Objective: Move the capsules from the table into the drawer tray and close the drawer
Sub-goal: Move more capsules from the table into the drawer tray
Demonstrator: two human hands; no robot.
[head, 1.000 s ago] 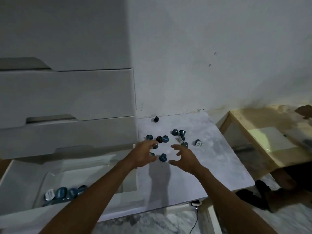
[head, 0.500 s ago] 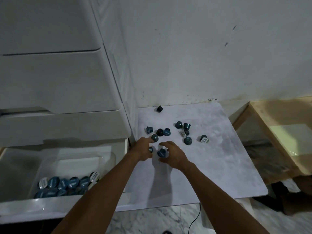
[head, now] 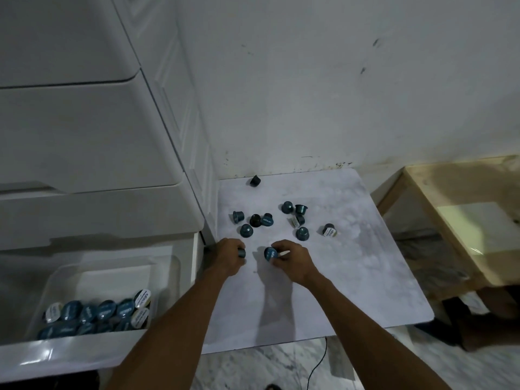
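left hand [head: 229, 256]: closed on a dark capsule [head: 241, 253], low over the desk [head: 351, 277]
right hand [head: 289, 258]: closed on a blue capsule [head: 270, 253], foil lid seen at the fingers
loose capsules [head: 302, 233]: scattered on the desk just beyond both hands; one [head: 255, 181] apart near the wall
drawer [head: 42, 358]: pulled open at left
tray [head: 56, 280]: capsules packed along its near side

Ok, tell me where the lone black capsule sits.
In the head view, the lone black capsule lies at the table's far left corner, near the wall, beyond the scattered blue capsules.
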